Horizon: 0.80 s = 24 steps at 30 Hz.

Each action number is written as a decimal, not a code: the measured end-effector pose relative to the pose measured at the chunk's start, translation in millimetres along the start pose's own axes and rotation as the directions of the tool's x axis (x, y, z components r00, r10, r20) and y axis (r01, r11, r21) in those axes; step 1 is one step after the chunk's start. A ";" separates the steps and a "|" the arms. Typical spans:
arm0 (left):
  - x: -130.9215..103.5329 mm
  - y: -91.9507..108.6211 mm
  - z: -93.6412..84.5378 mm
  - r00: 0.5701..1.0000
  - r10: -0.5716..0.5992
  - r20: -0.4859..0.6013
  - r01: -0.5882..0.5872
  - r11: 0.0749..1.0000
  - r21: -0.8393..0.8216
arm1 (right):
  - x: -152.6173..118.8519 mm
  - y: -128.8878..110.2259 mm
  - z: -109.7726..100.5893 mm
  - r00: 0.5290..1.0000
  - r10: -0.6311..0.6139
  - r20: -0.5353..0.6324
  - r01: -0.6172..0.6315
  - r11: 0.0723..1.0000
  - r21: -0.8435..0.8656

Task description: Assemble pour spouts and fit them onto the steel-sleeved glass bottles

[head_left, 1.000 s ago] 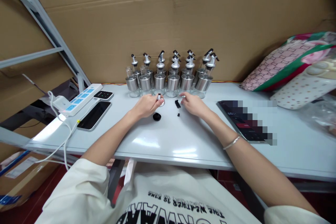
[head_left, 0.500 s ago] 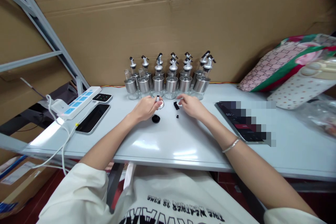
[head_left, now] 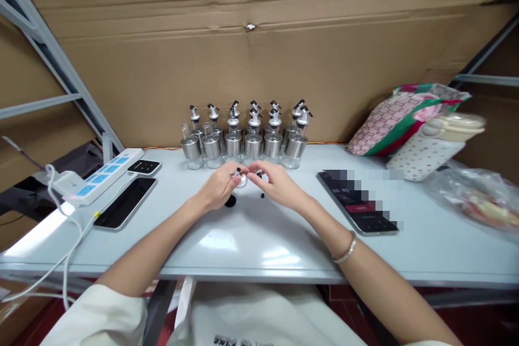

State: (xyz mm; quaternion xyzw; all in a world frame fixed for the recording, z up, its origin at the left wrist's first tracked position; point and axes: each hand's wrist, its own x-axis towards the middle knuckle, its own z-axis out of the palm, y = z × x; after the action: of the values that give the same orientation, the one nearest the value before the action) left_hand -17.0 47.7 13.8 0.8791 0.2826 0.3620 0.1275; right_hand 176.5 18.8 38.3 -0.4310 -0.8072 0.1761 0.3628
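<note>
My left hand [head_left: 218,185] grips a silver bottle pourer top [head_left: 242,180] between thumb and fingers, low over the table. My right hand [head_left: 277,183] has come up beside it, fingers bent together with the tips at the pourer top. Whatever those fingertips pinch is too small or hidden to make out. Below my left hand lies a round black stopper [head_left: 231,201]. A tiny black piece [head_left: 263,195] rests under my right hand, and a black lever piece [head_left: 260,174] is mostly hidden by its fingers.
Glass bottles with steel sleeves [head_left: 253,147] stand in two rows behind my hands, most with pourers. At left are a power strip [head_left: 107,175] and a dark phone [head_left: 126,203]. To the right, another phone [head_left: 357,203], a dotted tumbler [head_left: 424,151] and a plastic bag [head_left: 486,200].
My right hand has moved left to the pourer top, meeting my left hand and covering most of the black lever piece. The camera view has shifted.
</note>
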 end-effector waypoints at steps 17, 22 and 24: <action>-3.8 20.1 23.0 0.987 -0.111 -0.119 0.080 0.967 -0.241 | -8.5 -5.8 17.7 1.000 -0.006 -0.017 0.011 0.943 0.334; -1.3 23.5 17.4 0.957 -0.032 -0.287 0.002 0.994 -0.105 | -8.5 -7.9 14.0 0.988 0.025 -0.151 0.014 0.968 0.252; 0.0 22.4 11.9 0.932 0.013 -0.362 -0.021 1.000 -0.016 | -7.5 -8.7 12.1 0.982 0.051 -0.180 -0.006 0.970 0.245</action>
State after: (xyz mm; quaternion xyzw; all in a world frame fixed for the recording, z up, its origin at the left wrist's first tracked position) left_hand 0.6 29.4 14.9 0.7986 0.2900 0.5214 0.0789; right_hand 165.5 8.0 32.1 -0.4093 -0.7362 0.2381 0.4835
